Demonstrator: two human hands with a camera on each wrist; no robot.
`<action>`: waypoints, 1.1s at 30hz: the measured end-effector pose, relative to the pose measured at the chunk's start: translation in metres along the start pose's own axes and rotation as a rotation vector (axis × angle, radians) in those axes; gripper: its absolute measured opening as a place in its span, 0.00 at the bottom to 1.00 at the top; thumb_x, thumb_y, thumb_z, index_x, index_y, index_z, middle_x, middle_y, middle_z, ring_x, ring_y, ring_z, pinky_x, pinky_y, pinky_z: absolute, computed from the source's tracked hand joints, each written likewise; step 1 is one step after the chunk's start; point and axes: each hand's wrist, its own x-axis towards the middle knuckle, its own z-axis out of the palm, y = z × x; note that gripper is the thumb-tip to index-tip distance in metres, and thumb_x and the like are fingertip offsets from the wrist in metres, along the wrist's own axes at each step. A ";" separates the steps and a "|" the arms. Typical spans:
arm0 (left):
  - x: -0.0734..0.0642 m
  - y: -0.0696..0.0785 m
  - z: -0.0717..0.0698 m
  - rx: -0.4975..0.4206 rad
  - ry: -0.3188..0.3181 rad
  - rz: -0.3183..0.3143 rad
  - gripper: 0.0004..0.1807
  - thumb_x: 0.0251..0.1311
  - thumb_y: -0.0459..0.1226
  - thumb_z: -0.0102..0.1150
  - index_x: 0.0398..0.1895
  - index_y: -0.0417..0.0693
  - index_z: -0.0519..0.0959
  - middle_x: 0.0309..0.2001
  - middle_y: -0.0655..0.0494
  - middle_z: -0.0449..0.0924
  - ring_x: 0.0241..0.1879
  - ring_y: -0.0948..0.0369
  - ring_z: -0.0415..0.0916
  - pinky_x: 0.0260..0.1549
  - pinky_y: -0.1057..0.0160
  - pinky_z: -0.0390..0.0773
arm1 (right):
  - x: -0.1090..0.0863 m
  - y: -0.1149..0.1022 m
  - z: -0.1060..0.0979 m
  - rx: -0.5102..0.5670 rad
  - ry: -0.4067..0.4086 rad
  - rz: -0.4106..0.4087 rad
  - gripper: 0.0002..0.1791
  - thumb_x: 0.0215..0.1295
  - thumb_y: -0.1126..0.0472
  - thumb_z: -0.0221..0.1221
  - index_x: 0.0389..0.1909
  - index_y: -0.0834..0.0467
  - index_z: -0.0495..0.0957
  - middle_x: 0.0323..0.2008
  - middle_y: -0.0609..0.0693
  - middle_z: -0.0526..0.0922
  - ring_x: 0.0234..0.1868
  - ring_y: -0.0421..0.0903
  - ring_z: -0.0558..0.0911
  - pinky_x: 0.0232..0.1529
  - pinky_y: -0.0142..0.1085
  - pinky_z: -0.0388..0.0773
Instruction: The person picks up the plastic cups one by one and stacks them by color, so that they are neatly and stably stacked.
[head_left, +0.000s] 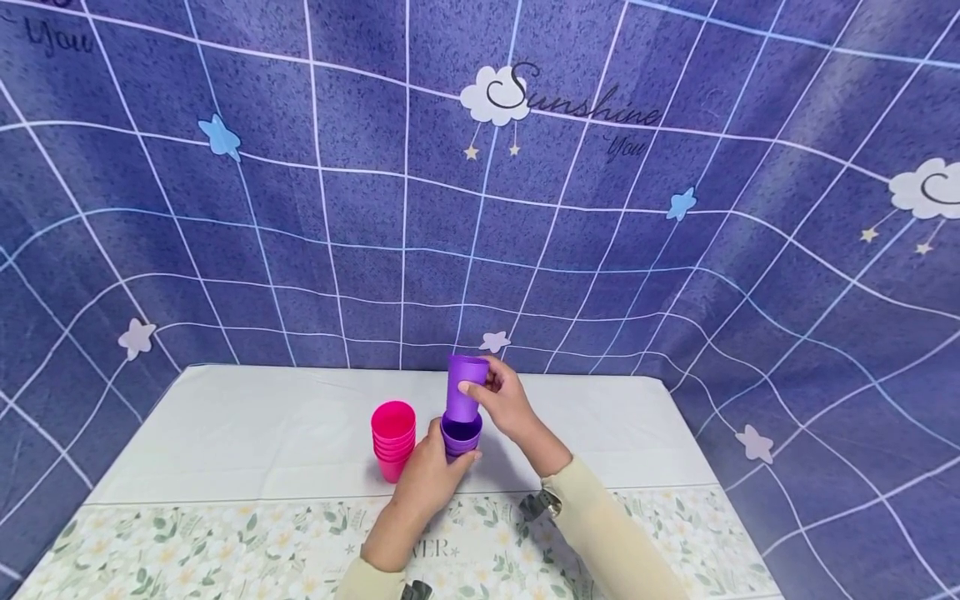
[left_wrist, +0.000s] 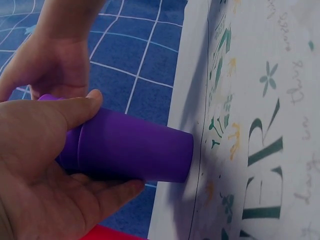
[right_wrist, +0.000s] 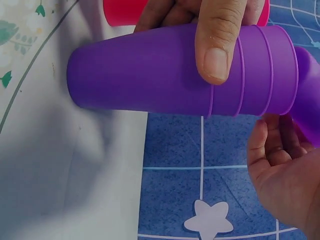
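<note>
My left hand (head_left: 429, 477) grips a stack of several purple cups (right_wrist: 140, 72), thumb on one side and fingers round the other. Above its mouth, my right hand (head_left: 506, 402) holds a single purple cup (head_left: 465, 390) between thumb and fingers. That cup is upright but slightly tilted, its base right at the top rim of the stack. Just left of the left hand stands a stack of pink cups (head_left: 393, 429), mouths up; the hand partly hides its lower part. In the left wrist view the purple stack (left_wrist: 140, 142) tapers down close to the table.
The table carries a white cover (head_left: 277, 433) with a floral printed strip (head_left: 247, 542) along the near side. A dark blue gridded curtain (head_left: 360, 208) with stars and clouds hangs behind and at both sides. Each wrist wears a dark strap (head_left: 542, 503).
</note>
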 end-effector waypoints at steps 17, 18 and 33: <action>-0.001 0.003 -0.001 0.010 0.003 -0.001 0.37 0.57 0.51 0.69 0.64 0.43 0.65 0.51 0.44 0.82 0.51 0.51 0.83 0.53 0.46 0.80 | -0.003 0.046 -0.011 0.109 -0.030 -0.190 0.28 0.53 0.74 0.66 0.57 0.70 0.71 0.45 0.46 0.81 0.44 0.38 0.84 0.50 0.32 0.83; -0.002 0.003 -0.001 0.012 0.000 -0.002 0.38 0.57 0.51 0.69 0.64 0.43 0.64 0.52 0.44 0.82 0.52 0.51 0.83 0.54 0.46 0.80 | -0.004 0.046 -0.011 0.113 -0.038 -0.202 0.28 0.53 0.74 0.66 0.56 0.70 0.71 0.46 0.47 0.81 0.45 0.38 0.84 0.51 0.32 0.83; -0.002 0.003 -0.003 0.013 -0.009 0.012 0.37 0.58 0.50 0.68 0.64 0.43 0.64 0.51 0.44 0.83 0.51 0.50 0.83 0.53 0.47 0.80 | -0.019 0.017 -0.007 -0.056 -0.082 -0.233 0.29 0.49 0.73 0.70 0.54 0.68 0.74 0.46 0.64 0.83 0.47 0.33 0.81 0.53 0.34 0.78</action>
